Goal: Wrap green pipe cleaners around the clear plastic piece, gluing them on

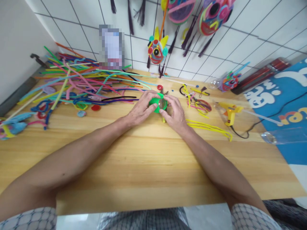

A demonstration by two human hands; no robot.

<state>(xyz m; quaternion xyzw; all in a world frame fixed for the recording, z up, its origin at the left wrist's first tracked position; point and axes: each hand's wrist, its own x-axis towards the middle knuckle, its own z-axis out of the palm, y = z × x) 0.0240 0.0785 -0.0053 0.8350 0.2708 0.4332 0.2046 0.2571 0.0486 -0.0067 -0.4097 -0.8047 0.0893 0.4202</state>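
Between both hands, over the middle of the wooden table, is a small round transparent piece wrapped in green pipe cleaner (155, 108). My left hand (145, 107) is closed around its left side, thumb at the front. My right hand (175, 111) grips the right side, with thumb and fingers at the rim. A red coiled disc (160, 87) lies just beyond the fingers. Partly covered by my right hand, a tool with dark metal tips (165, 93) shows behind the piece. Yellow pipe cleaners (211, 127) stretch out to the right of my right hand.
Many coloured pipe cleaners (96, 80) are heaped at the back left. On the right are a yellow glue gun (231, 111) with a cord, scissors (202, 104), a plastic bottle (285, 135) and a dark red flask (261, 76). Colourful masks (157, 51) hang along the tiled wall.
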